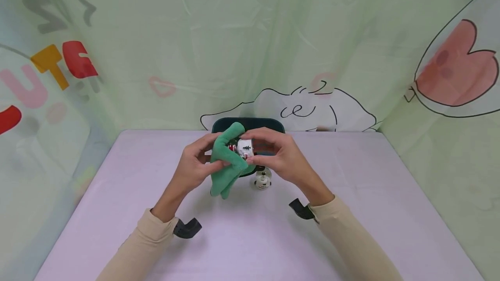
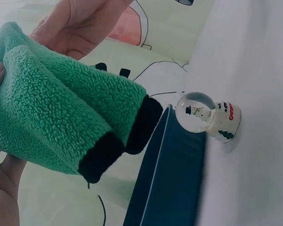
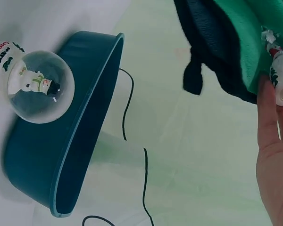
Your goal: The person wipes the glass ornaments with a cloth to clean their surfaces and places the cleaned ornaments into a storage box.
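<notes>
Beside the tub point(image 3: 42, 153), globe point(image 3: 40, 103) containing snowman point(image 3: 36, 84); second globe point(image 1: 245, 147) against green cloth point(image 2: 52, 108).

Holding a fuzzy green cloth point(image 2: 47, 103), black-edged below, with the left hand point(image 2: 3, 188) on the left; having the right hand point(image 2: 85, 28), partly hidden, at its right side. Showing a snowman snow globe point(image 2: 219, 117) upright on the pale table point(image 2: 264, 56), at the near right of a dark blue basin point(image 2: 177, 169).
</notes>
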The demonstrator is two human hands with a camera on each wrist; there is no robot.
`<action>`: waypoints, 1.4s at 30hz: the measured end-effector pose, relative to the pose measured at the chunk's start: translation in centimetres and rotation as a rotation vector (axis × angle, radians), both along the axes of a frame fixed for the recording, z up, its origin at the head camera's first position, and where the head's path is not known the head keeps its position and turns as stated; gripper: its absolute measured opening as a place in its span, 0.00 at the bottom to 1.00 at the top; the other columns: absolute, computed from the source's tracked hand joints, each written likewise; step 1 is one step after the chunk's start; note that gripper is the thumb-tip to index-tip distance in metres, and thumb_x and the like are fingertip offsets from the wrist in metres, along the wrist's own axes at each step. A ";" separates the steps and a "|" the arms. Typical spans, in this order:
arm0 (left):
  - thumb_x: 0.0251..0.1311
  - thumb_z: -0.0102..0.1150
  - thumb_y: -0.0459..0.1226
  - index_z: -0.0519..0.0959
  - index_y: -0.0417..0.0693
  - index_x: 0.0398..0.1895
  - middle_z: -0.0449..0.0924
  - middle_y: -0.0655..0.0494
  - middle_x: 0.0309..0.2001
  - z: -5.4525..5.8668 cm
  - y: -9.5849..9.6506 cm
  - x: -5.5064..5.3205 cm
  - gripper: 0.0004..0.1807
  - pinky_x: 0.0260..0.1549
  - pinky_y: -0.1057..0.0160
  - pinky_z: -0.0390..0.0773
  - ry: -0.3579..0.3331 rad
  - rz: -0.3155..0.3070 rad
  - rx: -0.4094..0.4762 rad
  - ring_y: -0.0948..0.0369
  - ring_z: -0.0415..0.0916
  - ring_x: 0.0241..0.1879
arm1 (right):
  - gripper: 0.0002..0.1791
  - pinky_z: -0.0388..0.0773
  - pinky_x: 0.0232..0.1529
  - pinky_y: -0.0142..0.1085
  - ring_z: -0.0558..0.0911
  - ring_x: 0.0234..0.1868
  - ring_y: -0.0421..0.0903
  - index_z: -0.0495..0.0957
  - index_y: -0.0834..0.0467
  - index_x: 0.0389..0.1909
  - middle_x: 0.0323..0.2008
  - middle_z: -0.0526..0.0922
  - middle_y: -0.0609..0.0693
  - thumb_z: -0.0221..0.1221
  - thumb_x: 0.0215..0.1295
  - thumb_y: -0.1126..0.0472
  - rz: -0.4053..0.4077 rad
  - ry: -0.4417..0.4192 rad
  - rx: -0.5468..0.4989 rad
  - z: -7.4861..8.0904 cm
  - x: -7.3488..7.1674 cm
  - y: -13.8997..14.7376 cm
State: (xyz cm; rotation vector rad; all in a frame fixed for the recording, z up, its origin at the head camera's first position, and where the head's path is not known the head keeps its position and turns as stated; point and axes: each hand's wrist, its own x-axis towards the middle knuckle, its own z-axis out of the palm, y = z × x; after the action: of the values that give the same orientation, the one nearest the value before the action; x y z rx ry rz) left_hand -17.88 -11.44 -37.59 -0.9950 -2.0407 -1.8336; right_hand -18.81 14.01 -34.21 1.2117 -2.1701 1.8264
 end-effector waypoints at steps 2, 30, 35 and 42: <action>0.55 0.69 0.21 0.73 0.35 0.66 0.79 0.41 0.55 0.0 -0.1 0.0 0.33 0.46 0.58 0.86 -0.022 -0.009 0.018 0.59 0.80 0.51 | 0.28 0.83 0.54 0.44 0.84 0.53 0.52 0.81 0.59 0.58 0.56 0.81 0.51 0.72 0.55 0.74 0.004 0.043 -0.008 -0.1 -0.1 -0.1; 0.60 0.69 0.27 0.73 0.38 0.67 0.78 0.45 0.58 0.4 -0.1 0.2 0.30 0.46 0.62 0.85 -0.214 -0.001 0.088 0.54 0.82 0.51 | 0.23 0.80 0.54 0.33 0.80 0.60 0.50 0.86 0.58 0.47 0.55 0.83 0.55 0.69 0.53 0.81 -0.039 0.469 0.051 0.0 -0.8 -0.6; 0.60 0.68 0.26 0.73 0.39 0.67 0.78 0.46 0.58 0.4 -0.1 0.2 0.30 0.45 0.61 0.85 -0.220 -0.012 0.112 0.52 0.82 0.51 | 0.24 0.80 0.57 0.35 0.80 0.60 0.51 0.85 0.59 0.51 0.56 0.83 0.55 0.71 0.52 0.79 -0.054 0.479 0.062 0.1 -0.8 -0.7; 0.61 0.67 0.26 0.73 0.38 0.67 0.77 0.50 0.60 0.3 0.0 0.1 0.30 0.46 0.61 0.85 -0.192 -0.022 0.115 0.54 0.80 0.55 | 0.25 0.80 0.58 0.36 0.80 0.60 0.50 0.84 0.58 0.51 0.56 0.83 0.54 0.73 0.51 0.76 -0.078 0.479 0.060 0.0 -0.9 -0.7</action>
State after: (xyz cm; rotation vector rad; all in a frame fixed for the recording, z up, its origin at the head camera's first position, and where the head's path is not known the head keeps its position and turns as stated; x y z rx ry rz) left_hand -17.82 -11.40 -37.27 -0.8438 -2.0067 -2.1048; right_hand -19.69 13.29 -34.23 1.3797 -1.9744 1.2793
